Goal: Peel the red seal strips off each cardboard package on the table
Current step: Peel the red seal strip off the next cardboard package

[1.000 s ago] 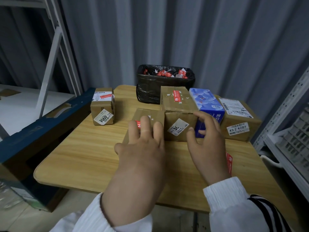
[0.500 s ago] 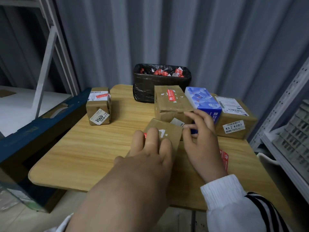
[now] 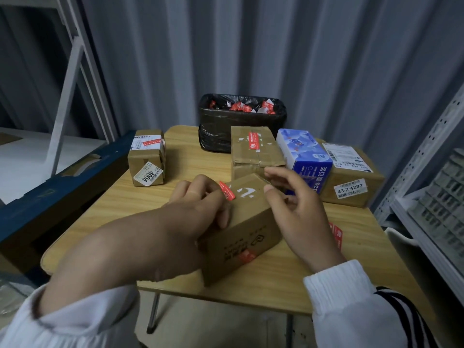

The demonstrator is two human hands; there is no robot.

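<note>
Tabletop (image 3: 190, 156) beyond the held box (image 3: 246, 222) carries black bin (image 3: 226, 129), blue carton (image 3: 303, 149), sealed package (image 3: 253, 151).

The box (image 3: 241, 229) nearest me is plain brown cardboard with dark print on its side, white scuffs on top and a red strip (image 3: 227, 190) with white lettering. The table (image 3: 120, 204) is pale yellow wood grain. The bin (image 3: 241, 126) is lined in glossy black, with red and white scraps inside. The tissue pack (image 3: 303, 151) is blue and white. My right sleeve (image 3: 351, 310) is white with black stripes.
</note>
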